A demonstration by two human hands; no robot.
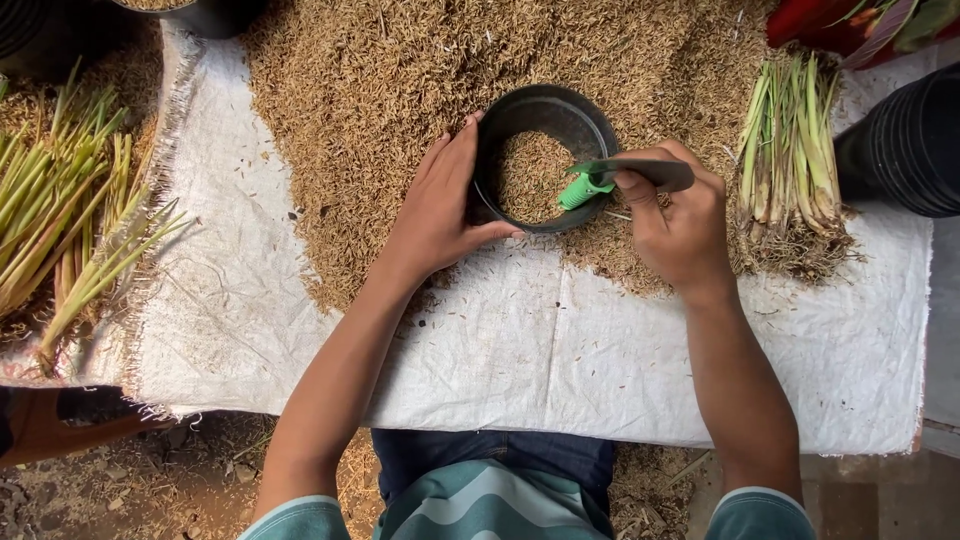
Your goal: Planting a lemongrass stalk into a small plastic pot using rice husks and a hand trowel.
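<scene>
My left hand (pixel 440 205) wraps around the left side of a small black pot (pixel 545 112) that stands on a pile of rice husk (pixel 400 80). Some husk lies inside the pot. My right hand (pixel 680 220) grips a small trowel (pixel 610 178) with a green neck and dark blade, held over the pot's right rim. Both hands rest at the near edge of the husk pile, on a white woven sack (pixel 520 340).
A bundle of green shoots with roots (pixel 790 170) lies right of my right hand. More green shoots (pixel 70 200) lie at the left. A large black pot (pixel 910 140) stands at the right edge, another black container (pixel 200 15) at the top left.
</scene>
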